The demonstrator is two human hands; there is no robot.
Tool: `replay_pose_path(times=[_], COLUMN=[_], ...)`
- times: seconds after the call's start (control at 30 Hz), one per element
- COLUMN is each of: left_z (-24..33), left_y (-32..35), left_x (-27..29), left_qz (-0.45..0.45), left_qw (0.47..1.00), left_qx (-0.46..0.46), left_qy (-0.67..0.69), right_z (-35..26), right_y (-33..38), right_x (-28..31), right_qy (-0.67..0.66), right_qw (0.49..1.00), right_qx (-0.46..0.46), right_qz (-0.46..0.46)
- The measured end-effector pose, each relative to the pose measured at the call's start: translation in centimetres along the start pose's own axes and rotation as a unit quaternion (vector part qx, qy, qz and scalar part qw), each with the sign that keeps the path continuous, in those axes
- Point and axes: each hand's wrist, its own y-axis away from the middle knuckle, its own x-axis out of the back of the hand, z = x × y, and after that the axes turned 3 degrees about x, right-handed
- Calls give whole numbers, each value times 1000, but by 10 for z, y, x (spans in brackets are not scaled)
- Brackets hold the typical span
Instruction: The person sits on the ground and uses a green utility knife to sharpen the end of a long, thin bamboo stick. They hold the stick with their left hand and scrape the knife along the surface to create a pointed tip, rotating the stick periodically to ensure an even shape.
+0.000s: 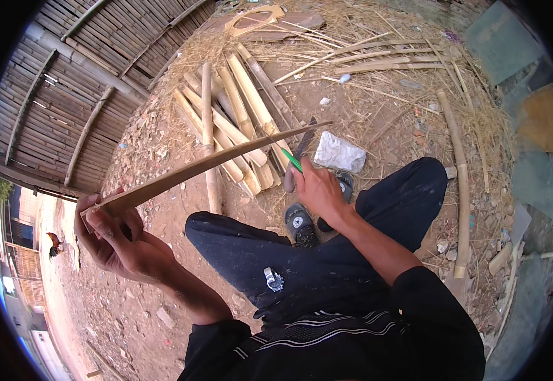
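Note:
My left hand (111,235), at the left, is closed round the near end of a long split bamboo strip (187,168). The strip slants up and away to the right, narrowing toward its far end. In front of me my right hand (318,190) grips a slim green pen-like tool (292,160), its front end pointing at the underside of the strip. Whether the tip touches the bamboo I cannot tell. Beyond the right hand lies a knife with a dark blade (304,141) and a brown handle (289,180), partly hidden behind the green tool.
Split bamboo pieces (241,105) lie piled ahead, across a bamboo pole (207,127). A whitish block (340,152) sits by my sandals (299,219). Thin bamboo strips (384,63) and straw cover the far ground. Another pole (457,184) lies right. A watch (273,279) rests on my trousers.

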Motion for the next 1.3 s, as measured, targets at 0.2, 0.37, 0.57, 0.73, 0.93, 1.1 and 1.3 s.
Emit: replay_pose_path(times=[0.2,0.37,0.57,0.73,0.93,1.1,1.3], left_z=[2,8,4,9,9,6,2], left_y=[3,8,5,6,4,8,-5], left_x=[-15,-2,-6,4,-5,-5,1], left_qz=[94,19,28,6,54,91,11], left_qw=[995,999,998,998,994,994,999], left_qx=[-23,-34,-42,-23,-11,-17,-10], left_qy=[-14,-23,-30,-55,-95,-63,-29], right_z=[-47,29,-22,31,83,133,-6], right_y=[5,-11,-5,-30,-22,-28,-12], right_x=[1,-6,1,-2,-30,-24,34], right_qy=[-26,23,3,41,97,143,-91], right_qw=[996,1000,997,999,991,971,994], right_qx=[89,-9,77,-21,-83,-180,-49], right_qz=[10,10,8,11,-45,-61,-39])
